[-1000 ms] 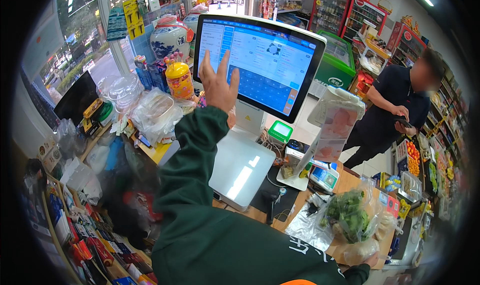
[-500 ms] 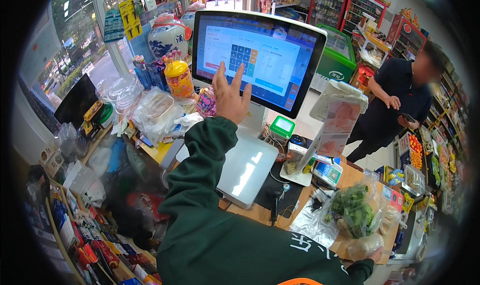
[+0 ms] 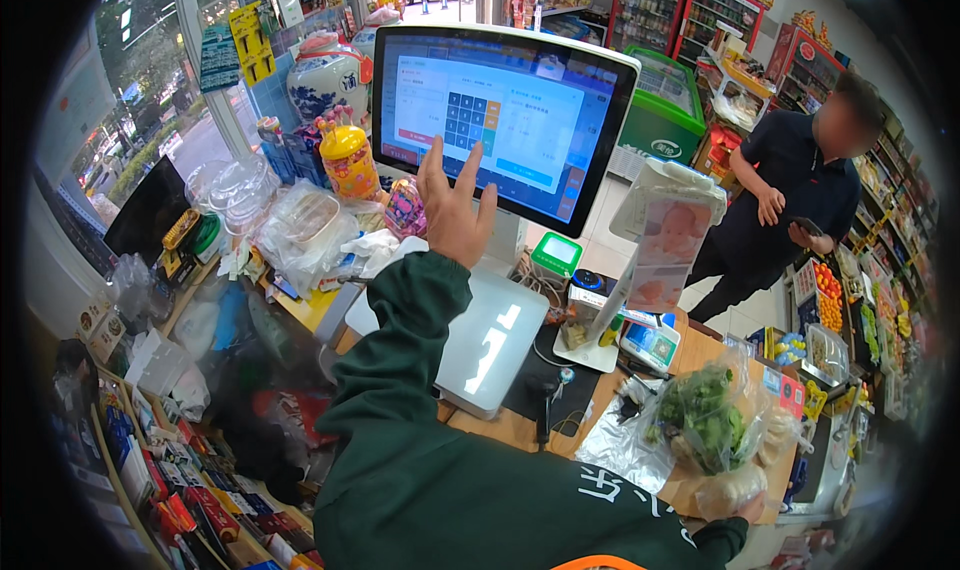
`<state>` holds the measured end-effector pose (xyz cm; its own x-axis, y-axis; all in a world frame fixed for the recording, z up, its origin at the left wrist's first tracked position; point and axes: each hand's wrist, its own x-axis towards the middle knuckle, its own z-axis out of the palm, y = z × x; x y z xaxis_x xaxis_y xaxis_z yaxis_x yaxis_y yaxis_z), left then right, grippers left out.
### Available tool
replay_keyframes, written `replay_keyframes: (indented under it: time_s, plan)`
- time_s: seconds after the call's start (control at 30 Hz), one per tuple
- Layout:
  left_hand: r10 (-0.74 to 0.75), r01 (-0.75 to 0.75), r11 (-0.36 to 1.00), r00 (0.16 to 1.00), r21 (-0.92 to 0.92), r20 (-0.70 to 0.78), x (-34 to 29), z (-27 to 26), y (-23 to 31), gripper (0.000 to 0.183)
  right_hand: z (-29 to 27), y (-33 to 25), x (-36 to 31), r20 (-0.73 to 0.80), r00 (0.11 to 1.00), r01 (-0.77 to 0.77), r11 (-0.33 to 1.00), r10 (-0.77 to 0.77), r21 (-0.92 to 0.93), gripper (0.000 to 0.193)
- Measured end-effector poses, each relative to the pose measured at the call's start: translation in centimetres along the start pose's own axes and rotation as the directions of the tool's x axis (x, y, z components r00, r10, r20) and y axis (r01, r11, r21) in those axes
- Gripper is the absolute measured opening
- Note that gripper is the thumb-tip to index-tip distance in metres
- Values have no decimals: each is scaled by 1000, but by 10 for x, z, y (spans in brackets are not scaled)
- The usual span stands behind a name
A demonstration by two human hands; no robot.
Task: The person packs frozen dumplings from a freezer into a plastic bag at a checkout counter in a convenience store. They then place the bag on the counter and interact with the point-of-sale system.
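My left hand is raised in front of a touchscreen monitor, its fingers spread and nothing in them. The fingertips lie over the lower edge of the number keypad shown there; whether they touch the glass I cannot tell. Down at the right, my right hand is against a clear plastic bag with something pale and round inside, and seems to grip it. Most of its fingers are hidden behind the bag. Just beyond lies another clear bag with leafy greens.
A flat scale plate lies below the monitor. Near it are a handheld scanner, a card terminal and a stand with pictures. Bags and containers crowd the left. Across the counter, a person holds a phone.
The view has shifted slightly. My left hand sits a little lower against the keypad on the screen. My right hand stays at the bag.
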<state>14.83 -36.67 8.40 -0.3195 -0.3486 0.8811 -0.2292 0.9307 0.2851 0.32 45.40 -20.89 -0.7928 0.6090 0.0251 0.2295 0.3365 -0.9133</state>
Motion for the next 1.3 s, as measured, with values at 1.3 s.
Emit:
replay_keyframes:
  time_s: [1.3]
  plan:
    - [321,458,645,564,-612,761,-183,-18,293,20,-63,-99,-7,475,873,-96,915,-113,393,57]
